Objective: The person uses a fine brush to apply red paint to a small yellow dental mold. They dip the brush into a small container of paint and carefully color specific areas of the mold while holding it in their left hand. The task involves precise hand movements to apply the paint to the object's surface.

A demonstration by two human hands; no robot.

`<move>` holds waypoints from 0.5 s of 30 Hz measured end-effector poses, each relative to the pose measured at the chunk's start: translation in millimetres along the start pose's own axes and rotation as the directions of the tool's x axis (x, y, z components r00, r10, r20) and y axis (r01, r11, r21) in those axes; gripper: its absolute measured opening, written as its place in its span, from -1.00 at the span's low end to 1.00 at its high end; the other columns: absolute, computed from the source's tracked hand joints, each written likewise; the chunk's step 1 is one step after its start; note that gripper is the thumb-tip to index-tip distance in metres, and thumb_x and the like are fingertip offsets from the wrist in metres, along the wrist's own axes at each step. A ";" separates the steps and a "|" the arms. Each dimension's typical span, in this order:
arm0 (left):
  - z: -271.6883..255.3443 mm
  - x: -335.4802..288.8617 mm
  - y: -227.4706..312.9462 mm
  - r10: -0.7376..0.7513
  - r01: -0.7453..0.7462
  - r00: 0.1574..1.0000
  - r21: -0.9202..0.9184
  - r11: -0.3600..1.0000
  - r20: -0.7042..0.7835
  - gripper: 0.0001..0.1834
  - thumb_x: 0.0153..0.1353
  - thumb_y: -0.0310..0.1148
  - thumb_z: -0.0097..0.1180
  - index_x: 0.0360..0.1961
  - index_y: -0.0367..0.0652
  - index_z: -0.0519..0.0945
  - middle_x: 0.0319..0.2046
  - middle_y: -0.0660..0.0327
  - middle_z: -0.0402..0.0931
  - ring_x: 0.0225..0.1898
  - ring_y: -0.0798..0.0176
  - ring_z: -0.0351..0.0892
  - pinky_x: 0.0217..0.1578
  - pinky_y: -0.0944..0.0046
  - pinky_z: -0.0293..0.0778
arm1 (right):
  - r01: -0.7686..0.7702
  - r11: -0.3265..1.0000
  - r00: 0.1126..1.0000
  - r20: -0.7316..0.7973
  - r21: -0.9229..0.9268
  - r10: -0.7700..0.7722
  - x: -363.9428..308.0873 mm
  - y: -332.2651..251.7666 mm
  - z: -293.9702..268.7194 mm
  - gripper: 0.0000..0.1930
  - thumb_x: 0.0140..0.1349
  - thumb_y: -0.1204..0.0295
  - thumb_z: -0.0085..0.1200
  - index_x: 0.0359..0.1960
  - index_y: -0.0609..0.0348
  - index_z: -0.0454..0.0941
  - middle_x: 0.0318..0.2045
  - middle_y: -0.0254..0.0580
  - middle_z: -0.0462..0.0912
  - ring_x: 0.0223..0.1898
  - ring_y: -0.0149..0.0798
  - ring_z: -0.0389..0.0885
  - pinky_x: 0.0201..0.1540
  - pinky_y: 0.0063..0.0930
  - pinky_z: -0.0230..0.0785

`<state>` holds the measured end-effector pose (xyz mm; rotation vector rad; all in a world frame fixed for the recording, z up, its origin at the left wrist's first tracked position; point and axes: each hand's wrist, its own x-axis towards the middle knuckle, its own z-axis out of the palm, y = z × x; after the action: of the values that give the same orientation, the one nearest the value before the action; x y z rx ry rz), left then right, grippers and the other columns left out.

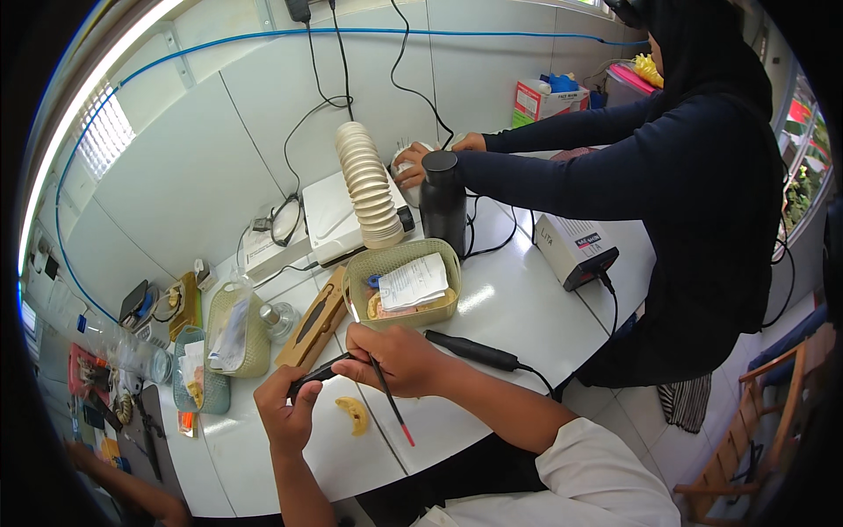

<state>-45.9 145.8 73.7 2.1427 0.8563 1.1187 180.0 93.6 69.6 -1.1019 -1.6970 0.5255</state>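
Note:
My left hand is closed round a slim black object, whose kind I cannot make out. My right hand meets its other end and also grips a thin dark stick with a red end, slanting down over the table. Below the hands a yellow, curved dental cast lies on the white tabletop. Right of my right hand rests a black handpiece with a cord. Just beyond my hands stand a wooden case and a pale green basket with casts and a paper slip.
Beyond the basket are a ribbed hose over a white box and a black bottle. A co-worker in dark clothes reaches in from the right. More baskets and a glass jar stand left; a control box stands right.

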 end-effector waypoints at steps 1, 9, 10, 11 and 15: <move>-2.5 -0.7 -0.1 -0.037 0.037 0.999 -0.009 0.999 -0.001 -0.59 0.23 -0.15 0.32 -0.46 -0.33 0.55 -0.64 0.26 0.44 -0.61 0.42 0.30 -0.56 0.36 0.19 | 0.077 0.991 0.994 -0.071 -0.114 -0.085 -0.2 1.6 2.5 -0.63 0.32 0.20 0.24 -0.42 0.12 0.32 -0.62 -0.17 0.43 -0.62 -0.14 0.35 -0.50 -0.30 0.23; -1.1 -2.0 -7.5 -0.097 0.099 0.995 -0.086 0.991 0.035 -0.57 0.23 -0.13 0.33 -0.47 -0.32 0.54 -0.65 0.25 0.44 -0.63 0.40 0.28 -0.57 0.36 0.20 | 0.184 0.983 0.981 -0.062 -0.020 -0.185 0.1 5.9 6.1 -0.67 0.31 0.23 0.25 -0.40 0.12 0.36 -0.57 -0.14 0.48 -0.57 -0.07 0.43 -0.44 -0.27 0.29; 2.8 -1.2 -5.2 -0.021 0.021 1.000 -0.048 0.999 0.014 -0.58 0.23 -0.13 0.34 -0.47 -0.31 0.53 -0.64 0.25 0.43 -0.63 0.39 0.29 -0.57 0.36 0.20 | 0.123 0.992 0.992 -0.032 0.027 -0.122 -0.9 4.1 6.2 -0.67 0.32 0.23 0.24 -0.40 0.12 0.35 -0.57 -0.14 0.48 -0.57 -0.06 0.43 -0.44 -0.26 0.29; 6.0 -0.3 -3.2 0.056 -0.056 0.998 -0.009 0.998 -0.004 -0.59 0.22 -0.14 0.34 -0.46 -0.30 0.53 -0.64 0.24 0.43 -0.63 0.38 0.29 -0.57 0.36 0.20 | 0.026 0.998 1.000 -0.005 0.053 -0.026 0.1 1.3 5.3 -0.67 0.32 0.24 0.23 -0.40 0.12 0.35 -0.57 -0.14 0.48 -0.57 -0.06 0.43 -0.44 -0.26 0.28; 4.0 -2.0 -0.9 -0.058 0.058 0.998 0.058 0.997 -0.001 -0.61 0.21 -0.16 0.35 -0.46 -0.31 0.55 -0.62 0.24 0.44 -0.62 0.38 0.29 -0.57 0.36 0.20 | -0.075 0.996 0.997 -0.025 -0.048 0.074 0.8 -2.7 1.2 -0.69 0.37 0.23 0.15 -0.37 0.12 0.33 -0.60 -0.12 0.46 -0.54 0.02 0.49 -0.45 -0.17 0.29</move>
<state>-43.6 144.1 70.1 2.1508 0.9557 1.0754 177.7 93.1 71.6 -1.2061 -1.6608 0.5188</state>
